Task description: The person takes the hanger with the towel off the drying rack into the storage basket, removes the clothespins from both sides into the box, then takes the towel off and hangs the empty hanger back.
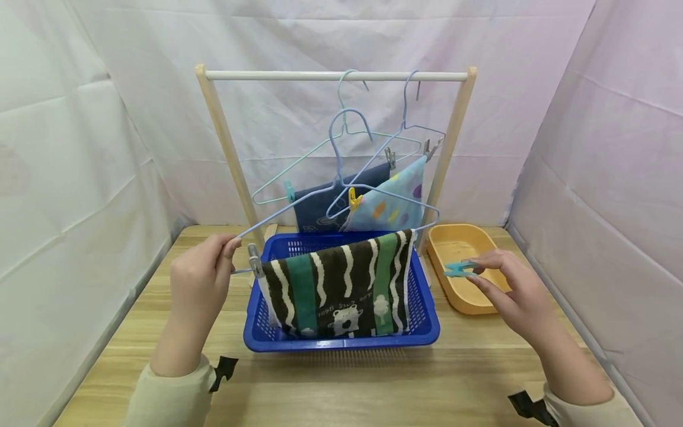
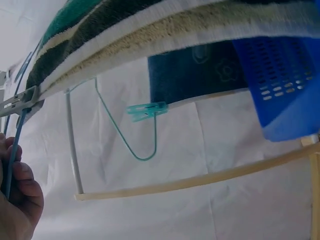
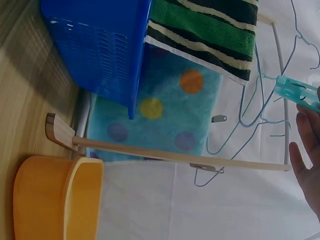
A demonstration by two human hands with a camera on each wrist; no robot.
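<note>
Towel with stripes hung from a blue hanger between left hand and right hand. The left hand gripped the hanger beside a grey clip; the right pinched a turquoise clothespin. Below the towel stood a blue basket; near the right hand, an orange tub; beyond both hands, a rack.

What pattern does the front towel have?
The front towel has dark and green bands with wavy whitish stripes; the head view shows it best.
</note>
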